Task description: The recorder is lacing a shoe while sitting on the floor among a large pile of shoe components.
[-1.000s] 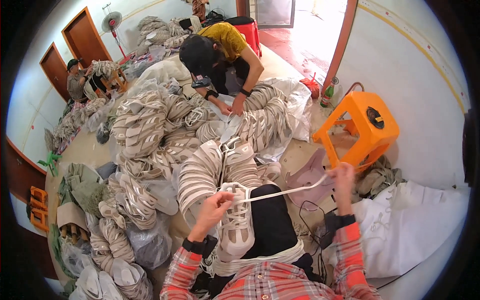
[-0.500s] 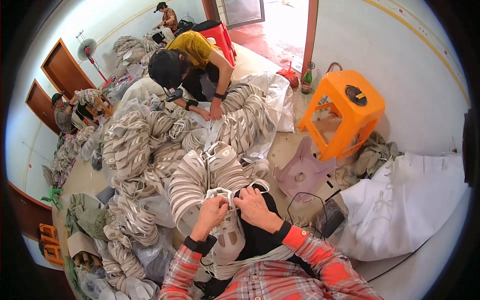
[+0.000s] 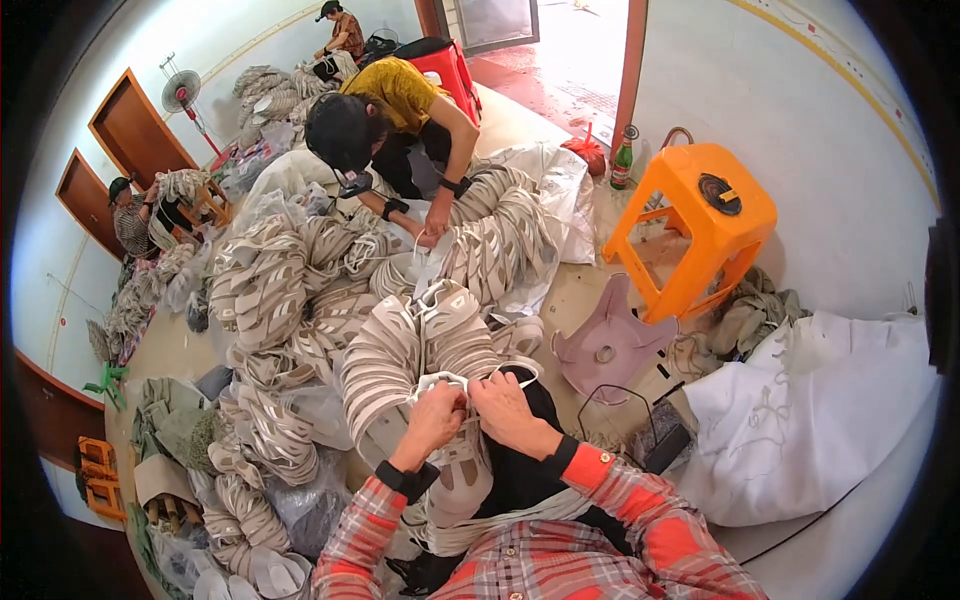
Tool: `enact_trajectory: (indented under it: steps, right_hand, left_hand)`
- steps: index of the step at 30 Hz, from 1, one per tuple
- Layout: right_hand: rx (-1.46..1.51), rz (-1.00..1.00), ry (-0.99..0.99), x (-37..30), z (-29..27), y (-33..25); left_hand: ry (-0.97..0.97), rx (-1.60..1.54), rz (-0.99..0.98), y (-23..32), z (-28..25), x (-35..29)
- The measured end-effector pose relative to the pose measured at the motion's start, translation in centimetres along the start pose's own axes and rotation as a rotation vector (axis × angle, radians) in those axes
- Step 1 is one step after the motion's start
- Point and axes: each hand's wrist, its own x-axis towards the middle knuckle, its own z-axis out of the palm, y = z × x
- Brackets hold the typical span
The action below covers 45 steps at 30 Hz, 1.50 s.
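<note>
A beige and white shoe upper (image 3: 460, 478) lies toe toward me in my lap. Over its throat, my left hand (image 3: 436, 418) is closed in a pinch on the white shoelace, its fingertips partly hidden. Right beside it, my right hand (image 3: 502, 405) pinches the same lace, and a loop of white shoelace (image 3: 527, 374) sticks out past its fingers. Just beyond my hands stand two curved stacks of nested shoe uppers, a left stack (image 3: 380, 365) and a right stack (image 3: 455, 325). A bundle of pale laces (image 3: 530, 515) lies across my lap.
Across from me a co-worker in a yellow shirt (image 3: 405, 95) bends over more uppers (image 3: 495, 245). Heaps of uppers (image 3: 260, 285) fill the left. To the right are an orange stool (image 3: 715, 185), an upturned mauve stool (image 3: 610, 340), a green bottle (image 3: 622, 160) and white cloth (image 3: 800, 420).
My hands have drawn closer together over the shoe upper, the left one moving rightward. The co-worker's hand has lifted slightly with a white strand. The view has shifted a little.
</note>
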Motion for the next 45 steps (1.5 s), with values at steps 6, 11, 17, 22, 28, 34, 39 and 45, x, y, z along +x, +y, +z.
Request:
enact_trajectory:
  steps: [6,11,17,22,28,34,39,45]
  right_hand:
    - [0.207,-0.076,0.058,-0.8,-0.1,0.6]
    - [0.147,-0.188,-0.020,-1.3,-1.1,0.8]
    - [0.083,-0.138,0.102,0.5,-3.0,2.7]
    - [0.439,0.177,-0.028,1.1,-5.9,3.3]
    - [1.324,0.056,-0.304,-0.4,-9.5,2.3]
    - [0.998,0.013,-0.546,-0.8,-4.4,4.5]
    - [1.332,0.438,-0.286,3.2,-0.3,1.2]
    - [1.079,0.286,-0.617,5.4,0.0,-2.6]
  left_hand:
    - [-0.089,0.502,0.349,0.0,-3.0,1.3]
    - [0.057,0.730,0.296,-1.1,-7.8,0.0]
    - [-0.348,-0.875,-0.457,-3.3,-6.1,-2.5]
    - [-0.123,-2.022,-0.542,-3.8,-1.9,-4.8]
    - [0.059,-2.238,-0.535,-3.8,-1.3,-4.8]
    - [0.534,-2.335,-0.076,-8.2,-10.2,-5.4]
    - [0.716,-1.844,0.492,-15.0,-24.7,-11.4]
    - [1.110,-1.684,-0.119,-3.5,-22.8,-7.8]
